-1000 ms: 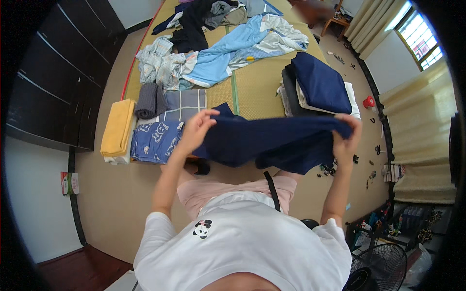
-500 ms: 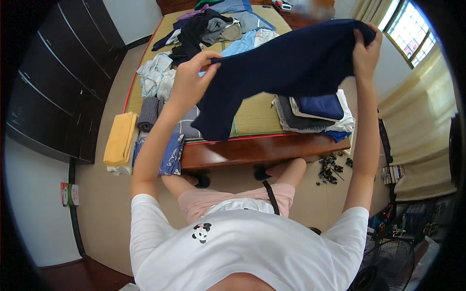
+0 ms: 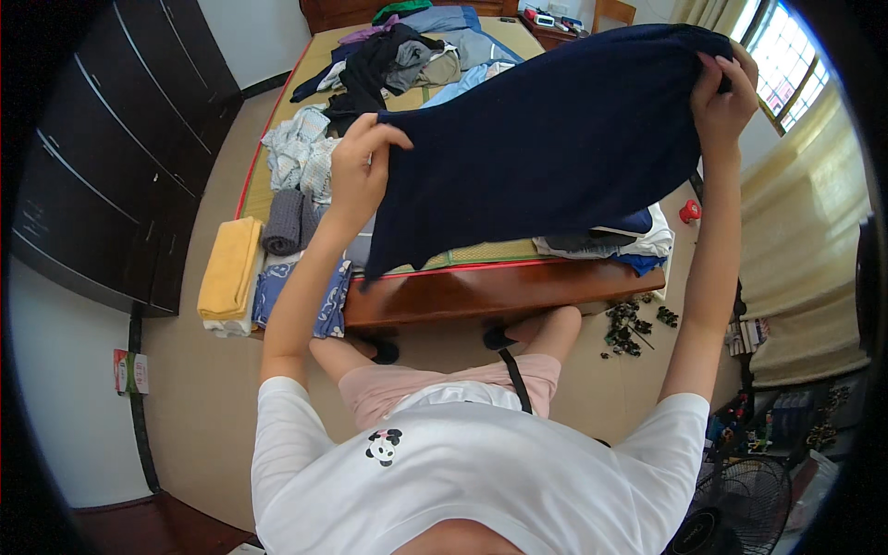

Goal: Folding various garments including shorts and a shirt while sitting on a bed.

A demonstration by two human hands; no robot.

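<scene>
A dark navy garment (image 3: 536, 148) hangs stretched out in the air above the near end of the bed; its exact kind I cannot make out. My left hand (image 3: 363, 166) pinches its upper left corner between thumb and fingers. Higher up, my right hand (image 3: 723, 97) grips the opposite top corner, so the cloth slants upward to the right. Its lower edge covers part of a folded clothes stack (image 3: 638, 242) at the bed's right corner.
Loose dark clothes (image 3: 370, 74) lie heaped on the bed, with a crumpled pale patterned garment (image 3: 298, 153) nearer. A rolled grey cloth (image 3: 289, 222), a folded yellow towel (image 3: 229, 268) and folded blue patterned fabric (image 3: 319, 294) sit at the near left. The wooden bed edge (image 3: 481, 294) crosses before my legs.
The navy garment is spread wider and flatter, its bottom notch gone. My right hand has moved right and slightly down, my left slightly left and down. More of the right stack is covered.
</scene>
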